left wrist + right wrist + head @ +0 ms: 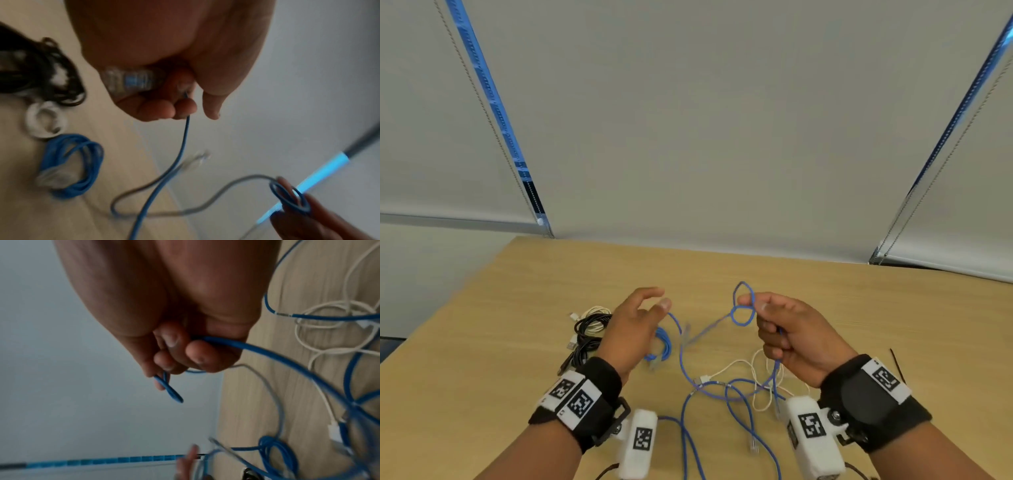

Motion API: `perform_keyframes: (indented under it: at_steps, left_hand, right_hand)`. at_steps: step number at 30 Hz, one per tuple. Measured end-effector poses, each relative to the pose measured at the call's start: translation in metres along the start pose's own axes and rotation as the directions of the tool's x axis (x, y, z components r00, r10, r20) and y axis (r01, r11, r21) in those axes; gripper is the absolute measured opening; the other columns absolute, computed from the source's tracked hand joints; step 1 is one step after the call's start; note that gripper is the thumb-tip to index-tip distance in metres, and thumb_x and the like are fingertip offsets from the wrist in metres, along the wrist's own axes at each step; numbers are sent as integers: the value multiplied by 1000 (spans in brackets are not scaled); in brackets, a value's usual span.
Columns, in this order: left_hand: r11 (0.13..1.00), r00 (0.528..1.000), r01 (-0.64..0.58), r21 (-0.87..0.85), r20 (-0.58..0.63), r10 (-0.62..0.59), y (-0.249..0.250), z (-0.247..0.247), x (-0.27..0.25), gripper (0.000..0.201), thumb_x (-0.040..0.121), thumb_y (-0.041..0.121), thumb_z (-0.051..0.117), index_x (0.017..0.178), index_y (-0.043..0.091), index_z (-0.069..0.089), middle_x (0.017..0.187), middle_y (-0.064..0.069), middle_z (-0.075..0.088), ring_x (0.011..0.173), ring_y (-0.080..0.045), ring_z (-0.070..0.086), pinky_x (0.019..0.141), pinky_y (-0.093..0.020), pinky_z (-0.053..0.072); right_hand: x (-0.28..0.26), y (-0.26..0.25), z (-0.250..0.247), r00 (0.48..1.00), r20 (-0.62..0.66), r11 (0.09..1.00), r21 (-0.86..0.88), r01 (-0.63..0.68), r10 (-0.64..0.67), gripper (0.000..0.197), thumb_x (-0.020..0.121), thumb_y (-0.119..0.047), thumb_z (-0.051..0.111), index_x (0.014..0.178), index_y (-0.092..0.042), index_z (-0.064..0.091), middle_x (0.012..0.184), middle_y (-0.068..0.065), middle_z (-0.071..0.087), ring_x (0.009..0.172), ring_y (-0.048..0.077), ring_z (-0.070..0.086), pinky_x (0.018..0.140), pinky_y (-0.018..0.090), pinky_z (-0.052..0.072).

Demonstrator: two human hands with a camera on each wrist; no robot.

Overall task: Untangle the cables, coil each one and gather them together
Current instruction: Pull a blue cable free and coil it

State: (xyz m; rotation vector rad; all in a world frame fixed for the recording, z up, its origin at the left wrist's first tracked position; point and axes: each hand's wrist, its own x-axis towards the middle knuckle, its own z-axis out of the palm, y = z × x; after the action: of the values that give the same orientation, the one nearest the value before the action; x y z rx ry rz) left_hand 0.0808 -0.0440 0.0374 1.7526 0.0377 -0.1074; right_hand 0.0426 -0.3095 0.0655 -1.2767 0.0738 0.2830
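A long blue network cable runs between both hands and sprawls over the wooden table. My left hand hovers above the table; in the left wrist view its lower fingers curl round the cable's clear plug, and the cord drops out below them. My right hand pinches two small loops of the same cable between thumb and forefinger. In the right wrist view its other fingers wrap the cord. A loose white cable lies tangled with the blue one.
A coiled blue cable lies just under my left hand. Coiled black and white cables sit further left. A black tie lies at the right. Window blinds hang behind the table's far edge.
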Motion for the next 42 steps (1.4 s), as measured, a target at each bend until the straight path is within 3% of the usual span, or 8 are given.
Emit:
perform_keyframes:
  at_steps: [6,14,21,25,28,31,38,42]
  left_hand:
    - [997,946,-50,58,323,29,35,43,-13,47,88,67,56,73,27,75,62,14,62,50,-1,50,50,-21,43]
    - [983,980,-127,-134,137,146,21,20,-6,37,107,23,46,93,27,80,80,15,70,55,-5,45,59,-27,48]
    - [942,1000,20,-335,-5,-23,24,6,5,18,103,12,56,110,10,73,101,-6,62,61,-12,46,46,-25,39]
    - [978,982,-112,-178,133,137,28,-26,16,54,91,-7,62,136,23,60,119,3,64,63,-10,46,55,-23,42]
    - [973,945,-232,-17,234,229,36,-51,23,53,90,0,67,131,33,65,123,12,68,64,-9,46,61,-22,44]
    - [969,969,-238,57,78,234,44,-63,29,30,97,12,63,109,35,76,108,11,75,60,-4,50,59,-25,42]
    - [965,967,-254,69,41,252,51,-29,15,33,101,8,52,107,33,73,87,1,76,50,-7,46,51,-21,43]
    - [940,934,-321,-115,124,334,65,-6,-3,36,102,7,52,114,34,71,90,-4,76,51,-10,46,49,-19,41]
  right_hand:
    - [1,1,35,990,141,880,-474,45,26,13,94,-12,68,99,0,69,56,-4,45,45,10,29,45,24,23]
    - [12,2,-1,942,-332,901,-424,-93,-59,22,95,-4,49,87,-14,66,65,5,48,44,10,28,45,22,20]
    - [8,10,-20,963,-271,804,-569,-170,11,15,97,-16,58,89,-13,71,58,-2,55,44,10,30,43,21,22]
    - [5,6,-40,943,-326,801,-583,-139,-73,16,97,-11,57,90,-12,72,60,-1,58,43,6,40,44,22,30]
    - [6,1,-54,898,-410,760,-631,-155,-157,18,97,-9,56,88,-12,71,67,2,63,49,3,52,53,26,41]
    - [6,-4,-62,841,-462,751,-652,-107,-281,15,98,-12,58,91,-17,70,94,4,72,88,21,66,83,40,52]
    - [2,-31,18,772,-197,656,-673,342,-604,12,91,-34,60,92,-31,71,93,-13,74,91,8,69,81,29,53]
    - [5,-14,61,917,106,572,-752,327,-384,56,83,-48,68,136,-38,52,123,-25,65,116,-10,57,95,15,44]
